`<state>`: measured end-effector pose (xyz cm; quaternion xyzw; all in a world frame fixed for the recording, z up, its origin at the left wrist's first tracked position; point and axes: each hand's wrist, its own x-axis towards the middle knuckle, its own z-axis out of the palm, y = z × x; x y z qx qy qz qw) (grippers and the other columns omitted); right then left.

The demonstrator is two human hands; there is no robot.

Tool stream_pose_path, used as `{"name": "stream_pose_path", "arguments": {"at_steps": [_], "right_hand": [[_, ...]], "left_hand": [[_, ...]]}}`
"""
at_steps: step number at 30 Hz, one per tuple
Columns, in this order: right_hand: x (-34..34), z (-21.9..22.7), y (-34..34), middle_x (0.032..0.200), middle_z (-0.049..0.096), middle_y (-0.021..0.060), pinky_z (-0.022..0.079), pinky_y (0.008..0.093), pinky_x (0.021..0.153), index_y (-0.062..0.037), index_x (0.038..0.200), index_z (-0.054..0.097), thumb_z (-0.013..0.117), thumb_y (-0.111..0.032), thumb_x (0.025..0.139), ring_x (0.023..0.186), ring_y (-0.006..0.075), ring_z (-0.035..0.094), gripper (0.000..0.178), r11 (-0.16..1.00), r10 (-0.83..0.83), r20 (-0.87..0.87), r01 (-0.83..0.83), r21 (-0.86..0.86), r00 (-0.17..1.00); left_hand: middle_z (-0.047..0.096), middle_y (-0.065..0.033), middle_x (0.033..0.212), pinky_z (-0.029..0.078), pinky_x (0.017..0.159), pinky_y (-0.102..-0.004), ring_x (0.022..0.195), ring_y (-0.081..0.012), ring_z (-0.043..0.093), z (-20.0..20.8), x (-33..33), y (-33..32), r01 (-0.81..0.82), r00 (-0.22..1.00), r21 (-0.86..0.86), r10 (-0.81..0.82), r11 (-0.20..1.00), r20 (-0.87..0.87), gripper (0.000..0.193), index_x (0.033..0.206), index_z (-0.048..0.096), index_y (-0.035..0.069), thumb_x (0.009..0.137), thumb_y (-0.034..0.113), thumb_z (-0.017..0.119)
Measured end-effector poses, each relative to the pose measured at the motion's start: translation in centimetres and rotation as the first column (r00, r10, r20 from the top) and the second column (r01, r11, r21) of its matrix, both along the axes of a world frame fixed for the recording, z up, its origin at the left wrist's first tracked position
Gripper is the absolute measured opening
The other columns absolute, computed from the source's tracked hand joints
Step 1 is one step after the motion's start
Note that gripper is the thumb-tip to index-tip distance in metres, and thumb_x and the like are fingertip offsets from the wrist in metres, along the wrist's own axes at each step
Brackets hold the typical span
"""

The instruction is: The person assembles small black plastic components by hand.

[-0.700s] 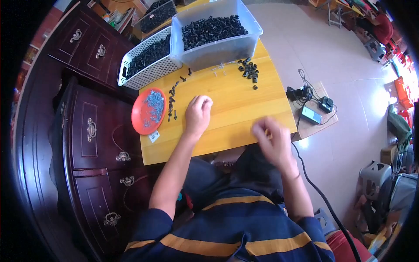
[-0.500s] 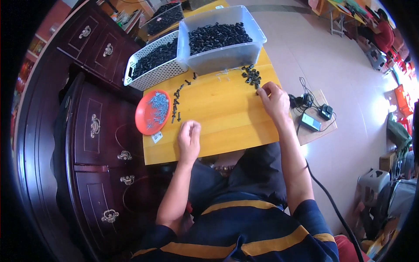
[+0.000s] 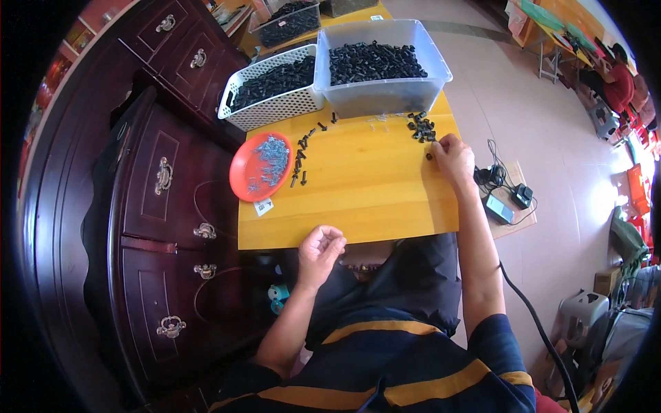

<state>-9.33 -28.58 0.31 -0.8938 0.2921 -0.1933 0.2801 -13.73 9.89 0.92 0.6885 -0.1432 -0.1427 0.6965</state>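
My right hand (image 3: pixel 454 160) is at the right side of the yellow table, its thumb and fingers bent together. A single small black part (image 3: pixel 429 156) lies right by its fingertips, just below a little pile of black parts (image 3: pixel 422 128). Whether anything is inside the pinch is hidden. Over the table's near edge hovers my left hand (image 3: pixel 321 256), fingers curled in towards the thumb; what they hold, if anything, does not show. A column of longer black pieces (image 3: pixel 300 160) runs along the left, beside a red plate (image 3: pixel 241 172) of small silvery screws.
At the back stand a clear plastic bin (image 3: pixel 385 100) and a white perforated basket (image 3: pixel 282 108), both full of black parts. Some loose screws (image 3: pixel 380 124) lie before the bin. Cables and a small device (image 3: pixel 498 209) sit on a board at right. Dark wooden drawers (image 3: pixel 162 172) flank the left.
My left hand has drawn back from beside the black pieces to the near table edge. My right hand stays by the pile, where a lone black part now shows. The whole view has shifted.
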Motion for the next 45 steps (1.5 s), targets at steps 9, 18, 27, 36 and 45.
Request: {"name": "stream_pose_path", "arguments": {"at_steps": [9, 18, 27, 36, 45], "right_hand": [[-6.0, 2.1, 9.0, 0.088, 0.066, 0.0002, 0.053, 0.0252, 0.069, -0.0017, 0.104, 0.065, 0.070, -0.007, 0.096, 0.078, 0.0080, 0.062, 0.011, 0.657, 0.080, 0.562, -0.467, 0.591, 0.823], [-7.6, -1.1, 13.7, 0.102, 0.071, 0.0033, 0.053, 0.0242, 0.080, -0.0034, 0.114, 0.066, 0.068, -0.009, 0.100, 0.087, 0.0087, 0.063, 0.015, 0.224, 0.102, 0.619, -0.624, 0.749, 0.779], [-7.5, -2.2, 13.3, 0.100, 0.071, 0.0019, 0.053, 0.0241, 0.080, -0.0016, 0.114, 0.066, 0.067, -0.008, 0.100, 0.088, 0.0078, 0.063, 0.015, 0.159, 0.102, 0.637, -0.644, 0.748, 0.764], [-7.4, -2.3, 13.0, 0.098, 0.070, 0.0019, 0.053, 0.0248, 0.083, -0.0005, 0.112, 0.065, 0.067, -0.008, 0.100, 0.089, 0.0087, 0.064, 0.014, 0.163, 0.046, 0.655, -0.653, 0.740, 0.754], [-7.9, -2.4, 12.0, 0.099, 0.069, 0.0050, 0.052, 0.0279, 0.084, -0.0037, 0.111, 0.063, 0.064, -0.007, 0.100, 0.089, 0.0131, 0.065, 0.012, -0.063, -0.199, 0.673, -0.694, 0.717, 0.713]], "left_hand": [[0.069, -0.0026, 0.092, 0.053, 0.074, -0.0216, 0.080, -0.0072, 0.064, 3.0, 0.8, -1.8, 0.032, 0.993, -0.100, -0.044, 0.994, -0.113, 0.013, 0.110, 0.068, -0.001, 0.100, 0.007, 0.066], [0.067, 0.0001, 0.094, 0.051, 0.074, -0.0224, 0.082, -0.0064, 0.061, 3.2, 3.5, -7.0, 0.011, 0.999, -0.130, -0.005, 0.991, 0.046, 0.013, 0.108, 0.069, 0.001, 0.099, 0.010, 0.068], [0.067, -0.0056, 0.099, 0.053, 0.076, -0.0250, 0.085, -0.0126, 0.065, 1.8, 3.8, -9.7, 0.070, 0.984, -0.053, -0.061, 0.996, 0.165, 0.008, 0.102, 0.070, -0.003, 0.097, 0.004, 0.068], [0.071, -0.0129, 0.100, 0.055, 0.074, -0.0305, 0.089, -0.0212, 0.070, 3.4, 3.8, -10.9, -0.044, 0.739, 0.264, -0.146, 0.963, 0.657, 0.012, 0.104, 0.071, -0.004, 0.095, 0.003, 0.069], [0.069, -0.0122, 0.100, 0.055, 0.070, -0.0313, 0.079, -0.0186, 0.068, 3.0, 8.0, -15.1, 0.032, 0.874, 0.238, -0.143, 0.971, 0.465, 0.027, 0.118, 0.070, 0.001, 0.092, 0.006, 0.071]]}}
